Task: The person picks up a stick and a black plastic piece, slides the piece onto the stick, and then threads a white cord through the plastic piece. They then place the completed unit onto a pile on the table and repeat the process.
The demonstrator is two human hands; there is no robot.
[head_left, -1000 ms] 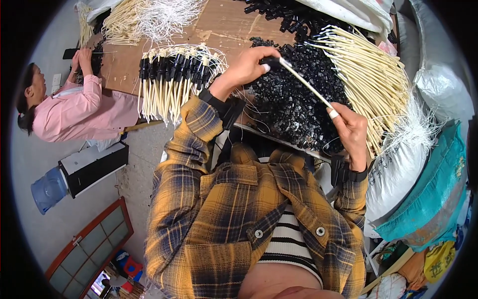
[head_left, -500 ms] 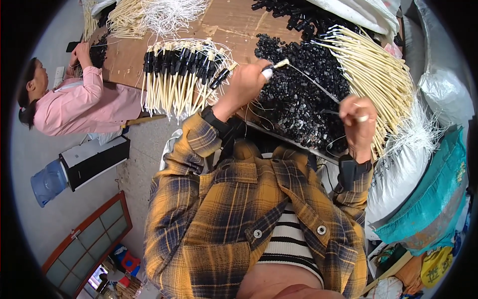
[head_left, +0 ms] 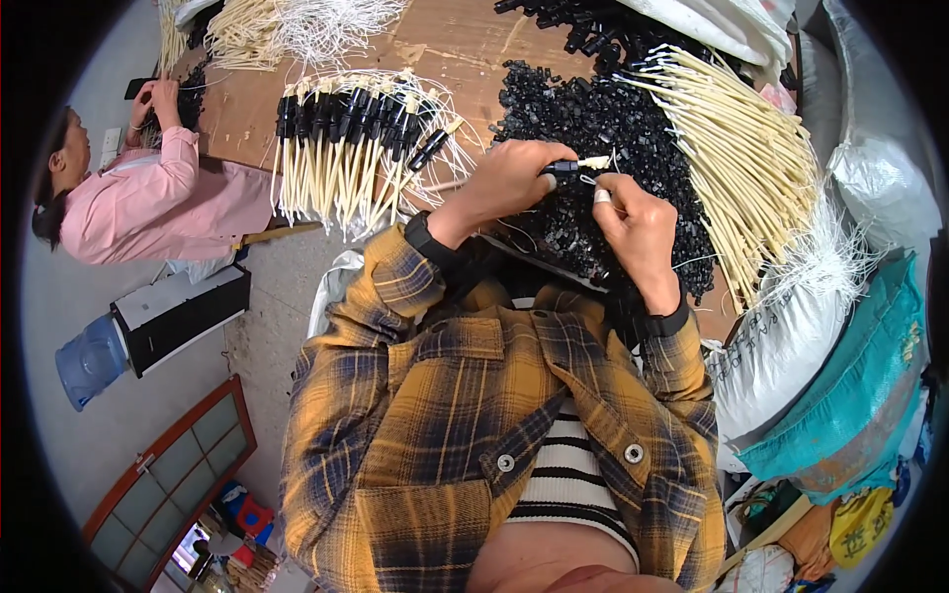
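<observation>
Over a pile of small black plastic pieces [head_left: 554, 104], my left hand [head_left: 506, 180] grips a black plastic sleeve [head_left: 562, 167]. A cream-coloured tip [head_left: 593, 162] sticks out of its right end. My right hand [head_left: 643, 225] is pinched close beside that tip, its fingers closed on a thin white string [head_left: 589, 181]; the string's exact path is hard to follow. To the left lies a row of cream cords [head_left: 341, 188] fitted with black sleeves and trailing white strings. A large bundle of bare cream cords [head_left: 736, 163] lies right of the pile.
The brown tabletop [head_left: 450, 44] carries more cords [head_left: 242, 35] at the far left and black sleeves [head_left: 593, 35] at the back. White sacks [head_left: 781, 366] and a teal sack [head_left: 850, 395] stand at the right. A person in pink [head_left: 148, 198] sits at the table's left side.
My right hand has moved left, from the pile's right side to beside the left hand; the stretched string is now slack. My left hand has shifted slightly right and down.
</observation>
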